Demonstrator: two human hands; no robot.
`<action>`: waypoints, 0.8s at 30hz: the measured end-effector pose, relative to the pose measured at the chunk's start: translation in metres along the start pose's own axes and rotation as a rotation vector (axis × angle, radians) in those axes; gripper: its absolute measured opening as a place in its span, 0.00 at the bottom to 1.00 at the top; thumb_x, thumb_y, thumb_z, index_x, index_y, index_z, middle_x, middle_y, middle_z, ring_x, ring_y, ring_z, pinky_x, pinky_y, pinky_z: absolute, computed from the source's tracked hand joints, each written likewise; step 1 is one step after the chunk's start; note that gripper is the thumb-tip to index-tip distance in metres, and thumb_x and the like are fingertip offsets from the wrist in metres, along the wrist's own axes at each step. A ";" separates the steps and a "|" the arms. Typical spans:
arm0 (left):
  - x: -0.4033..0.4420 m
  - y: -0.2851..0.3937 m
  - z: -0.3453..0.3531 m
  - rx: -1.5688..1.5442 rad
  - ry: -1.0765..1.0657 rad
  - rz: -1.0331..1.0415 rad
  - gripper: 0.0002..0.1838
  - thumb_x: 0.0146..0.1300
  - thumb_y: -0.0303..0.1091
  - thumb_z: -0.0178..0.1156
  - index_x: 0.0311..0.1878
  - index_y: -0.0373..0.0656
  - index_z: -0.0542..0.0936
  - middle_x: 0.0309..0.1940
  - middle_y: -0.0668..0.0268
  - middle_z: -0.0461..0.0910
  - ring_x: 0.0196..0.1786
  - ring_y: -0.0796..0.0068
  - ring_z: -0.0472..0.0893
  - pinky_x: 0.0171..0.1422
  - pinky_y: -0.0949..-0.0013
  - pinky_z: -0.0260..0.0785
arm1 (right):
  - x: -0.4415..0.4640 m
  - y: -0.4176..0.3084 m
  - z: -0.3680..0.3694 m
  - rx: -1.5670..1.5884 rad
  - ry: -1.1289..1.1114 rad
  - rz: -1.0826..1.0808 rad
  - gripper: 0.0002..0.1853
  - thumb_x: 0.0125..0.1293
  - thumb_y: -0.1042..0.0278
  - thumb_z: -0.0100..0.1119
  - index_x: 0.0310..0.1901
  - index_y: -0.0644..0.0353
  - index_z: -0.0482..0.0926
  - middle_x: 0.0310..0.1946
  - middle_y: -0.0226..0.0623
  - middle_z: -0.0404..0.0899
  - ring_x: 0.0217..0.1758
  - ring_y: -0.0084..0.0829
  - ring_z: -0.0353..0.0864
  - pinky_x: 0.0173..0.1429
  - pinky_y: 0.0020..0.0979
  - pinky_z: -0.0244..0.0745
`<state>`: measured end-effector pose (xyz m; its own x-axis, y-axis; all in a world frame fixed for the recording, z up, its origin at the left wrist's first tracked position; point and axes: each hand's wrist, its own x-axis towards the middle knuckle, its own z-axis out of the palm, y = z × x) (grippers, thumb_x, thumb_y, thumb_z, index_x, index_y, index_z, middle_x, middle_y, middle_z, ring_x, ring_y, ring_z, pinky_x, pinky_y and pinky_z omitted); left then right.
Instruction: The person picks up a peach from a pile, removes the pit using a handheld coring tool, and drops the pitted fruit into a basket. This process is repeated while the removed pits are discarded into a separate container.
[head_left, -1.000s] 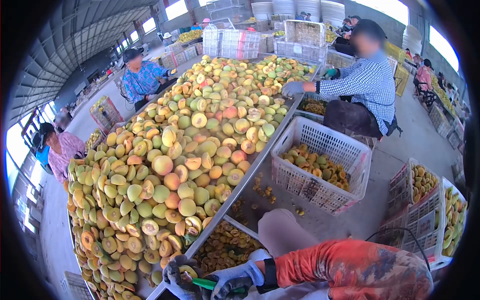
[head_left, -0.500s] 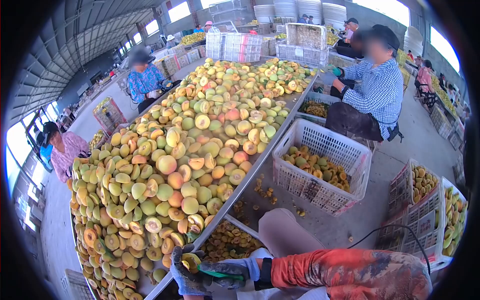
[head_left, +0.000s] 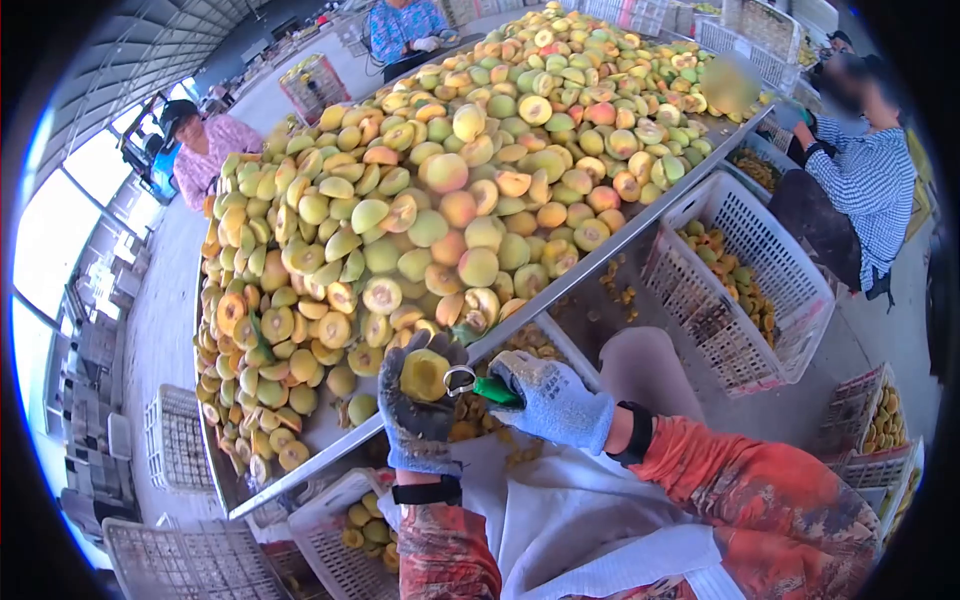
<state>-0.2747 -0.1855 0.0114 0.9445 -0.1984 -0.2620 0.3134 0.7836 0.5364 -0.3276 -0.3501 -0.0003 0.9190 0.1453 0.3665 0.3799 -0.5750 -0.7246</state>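
Observation:
My left hand [head_left: 412,432], in a blue-grey glove with a dark palm, is closed around a yellow peach half [head_left: 425,374], its hollow facing up. My right hand [head_left: 562,400], gloved the same way, grips the green handle of a pitting tool [head_left: 496,391]. The tool's metal ring points left, close beside the fruit; whether it touches I cannot tell. Both hands are just over the near metal edge of a table heaped with halved peaches [head_left: 430,230], some green, some yellow and red.
Below the table edge is a bin [head_left: 565,345] with cut fruit pieces. A white crate [head_left: 745,270] of fruit stands to the right, another crate [head_left: 335,530] at lower left. Co-workers sit around the table, one in a checked shirt [head_left: 850,180] on the right.
The view has turned, and both hands appear higher and nearer the middle. My right hand has drawn back from the left, so the tool's ring now shows beside the peach half.

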 end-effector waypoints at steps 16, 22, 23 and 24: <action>-0.079 -0.005 -0.047 0.122 0.218 0.311 0.19 0.65 0.42 0.46 0.51 0.38 0.74 0.42 0.56 0.77 0.42 0.61 0.79 0.47 0.60 0.74 | -0.024 -0.042 0.057 0.100 -0.574 -0.137 0.23 0.53 0.61 0.60 0.50 0.59 0.69 0.31 0.49 0.77 0.32 0.47 0.79 0.34 0.42 0.73; -0.142 0.090 -0.191 1.657 0.637 0.452 0.16 0.58 0.22 0.56 0.51 0.32 0.73 0.44 0.57 0.77 0.47 0.65 0.77 0.50 0.68 0.73 | -0.031 -0.005 0.047 0.282 -0.432 0.069 0.21 0.54 0.56 0.62 0.47 0.56 0.71 0.33 0.45 0.77 0.36 0.48 0.78 0.37 0.40 0.72; -0.132 0.100 -0.192 1.446 0.652 0.476 0.16 0.58 0.20 0.55 0.51 0.32 0.73 0.45 0.56 0.77 0.47 0.66 0.77 0.51 0.69 0.73 | -0.029 0.002 0.041 0.197 -0.425 0.083 0.21 0.54 0.56 0.61 0.46 0.56 0.71 0.32 0.45 0.77 0.35 0.48 0.78 0.36 0.40 0.72; -0.123 0.106 -0.192 1.233 0.663 0.489 0.17 0.57 0.18 0.55 0.51 0.31 0.73 0.46 0.56 0.76 0.47 0.68 0.77 0.51 0.71 0.73 | -0.028 0.008 0.035 0.111 -0.423 0.101 0.20 0.55 0.56 0.61 0.46 0.56 0.71 0.32 0.45 0.78 0.34 0.48 0.78 0.36 0.40 0.72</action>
<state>-0.3772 0.0349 -0.0537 0.8683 0.4958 0.0127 0.1905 -0.3570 0.9145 -0.3469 -0.3305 -0.0369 0.9056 0.4227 0.0363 0.2739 -0.5171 -0.8109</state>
